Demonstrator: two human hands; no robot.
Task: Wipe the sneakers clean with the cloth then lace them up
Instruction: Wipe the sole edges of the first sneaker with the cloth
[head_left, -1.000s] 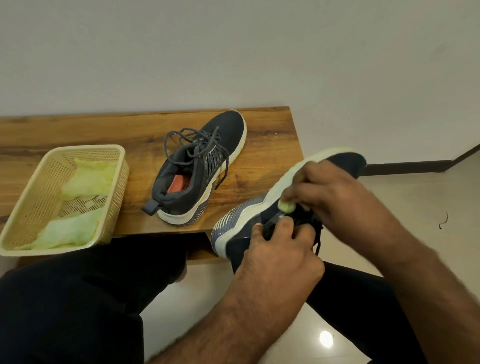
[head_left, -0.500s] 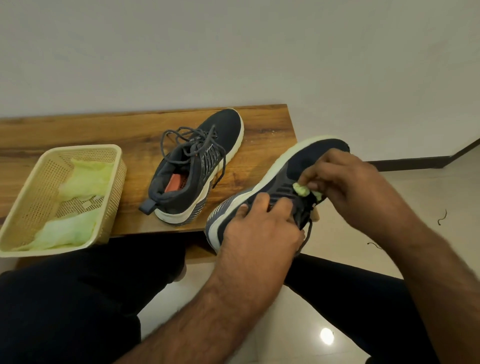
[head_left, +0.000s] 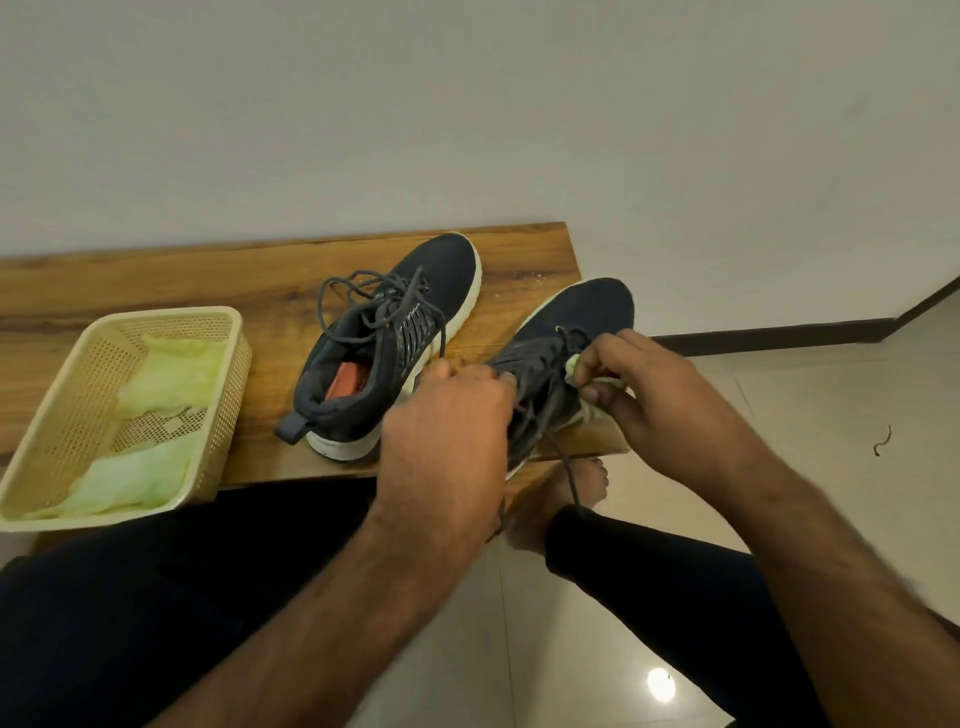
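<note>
Right hand (head_left: 654, 395) pinching the green cloth (head_left: 574, 370) against the laces of the held sneaker (head_left: 576, 322), right of the table's (head_left: 156, 280) second sneaker (head_left: 395, 332); left hand (head_left: 447, 415) gripping its collar.

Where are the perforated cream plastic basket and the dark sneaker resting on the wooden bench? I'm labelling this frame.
Perforated cream plastic basket (head_left: 236, 364): head view, right wall.
Dark sneaker resting on the wooden bench (head_left: 441, 265): head view, toe fabric.

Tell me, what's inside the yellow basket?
Inside the basket lie two crumpled pale green cloths, one at the far end, one nearer. Bare mesh floor shows between them. Anything beneath the cloths is hidden.
</note>
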